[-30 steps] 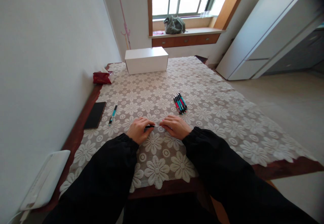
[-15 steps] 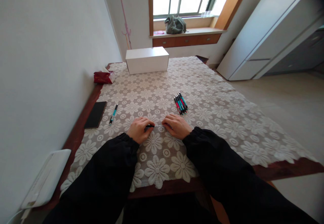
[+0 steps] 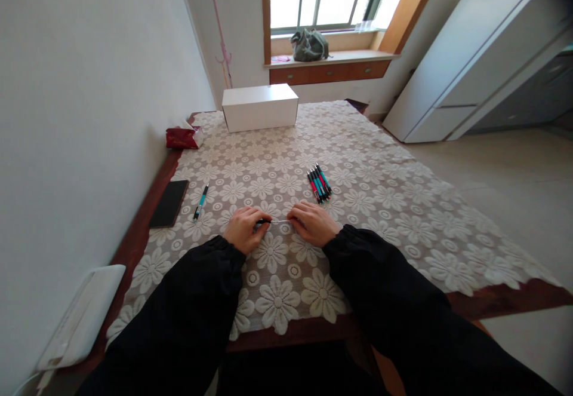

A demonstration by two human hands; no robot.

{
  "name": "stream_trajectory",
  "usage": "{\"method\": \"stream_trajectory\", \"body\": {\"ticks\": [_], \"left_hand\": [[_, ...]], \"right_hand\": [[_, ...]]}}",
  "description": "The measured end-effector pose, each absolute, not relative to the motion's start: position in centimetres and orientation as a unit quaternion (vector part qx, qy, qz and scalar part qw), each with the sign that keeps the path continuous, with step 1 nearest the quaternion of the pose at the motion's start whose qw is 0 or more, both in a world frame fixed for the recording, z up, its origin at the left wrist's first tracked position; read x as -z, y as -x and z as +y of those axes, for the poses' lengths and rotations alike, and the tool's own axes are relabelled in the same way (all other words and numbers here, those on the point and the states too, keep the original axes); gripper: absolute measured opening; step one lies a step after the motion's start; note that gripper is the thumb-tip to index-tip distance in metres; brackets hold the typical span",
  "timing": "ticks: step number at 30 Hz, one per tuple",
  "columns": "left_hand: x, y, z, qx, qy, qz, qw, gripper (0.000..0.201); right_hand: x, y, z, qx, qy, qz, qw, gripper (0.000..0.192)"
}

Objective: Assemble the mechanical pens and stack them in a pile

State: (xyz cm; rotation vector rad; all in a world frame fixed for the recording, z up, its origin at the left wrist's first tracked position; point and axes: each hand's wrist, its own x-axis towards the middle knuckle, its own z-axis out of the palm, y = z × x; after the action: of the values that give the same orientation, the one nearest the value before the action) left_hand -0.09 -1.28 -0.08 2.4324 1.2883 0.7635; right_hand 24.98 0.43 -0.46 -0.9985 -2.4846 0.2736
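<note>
My left hand (image 3: 245, 229) is closed around the black barrel of a pen (image 3: 264, 221), most of it hidden by the fingers. From the barrel a thin pale pen refill (image 3: 280, 221) runs across the gap to my right hand (image 3: 312, 223), whose thumb and fingers pinch its other end. Both hands rest low over the lace tablecloth (image 3: 280, 300). Just beyond my right hand lies a row of several pens (image 3: 319, 183) in pink, teal and black. A single teal and black pen (image 3: 201, 202) lies to the left of my left hand.
A black notebook (image 3: 169, 203) lies at the table's left edge, with a white device (image 3: 83, 315) and cable nearer me. A red packet (image 3: 183, 137) sits against the wall. The long white box (image 3: 260, 108) stands at the far end.
My hands have drawn slightly apart, and a bit more of the pale refill shows between them. The pens on the table lie as before.
</note>
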Motion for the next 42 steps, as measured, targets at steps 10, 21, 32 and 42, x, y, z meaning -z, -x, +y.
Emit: {"method": "stream_trajectory", "body": {"ticks": [10,21,32,42], "left_hand": [[-0.08,0.19,-1.20,-0.243,-0.824,0.497,0.125,0.010],[0.04,0.18,-1.25,-0.266,-0.833,0.466,0.136,0.011],[-0.16,0.05,-1.34,-0.282,-0.840,0.442,0.140,0.005],[0.34,0.17,-1.18,-0.285,-0.846,0.428,0.145,0.003]], "right_hand": [[0.39,-25.01,0.26,-0.085,0.378,-0.895,0.221,0.011],[0.45,-24.93,0.29,-0.086,0.369,-0.899,0.220,0.012],[0.29,-24.88,0.31,-0.090,0.362,-0.902,0.216,0.013],[0.42,-24.78,0.30,-0.088,0.345,-0.911,0.207,0.010]]}}
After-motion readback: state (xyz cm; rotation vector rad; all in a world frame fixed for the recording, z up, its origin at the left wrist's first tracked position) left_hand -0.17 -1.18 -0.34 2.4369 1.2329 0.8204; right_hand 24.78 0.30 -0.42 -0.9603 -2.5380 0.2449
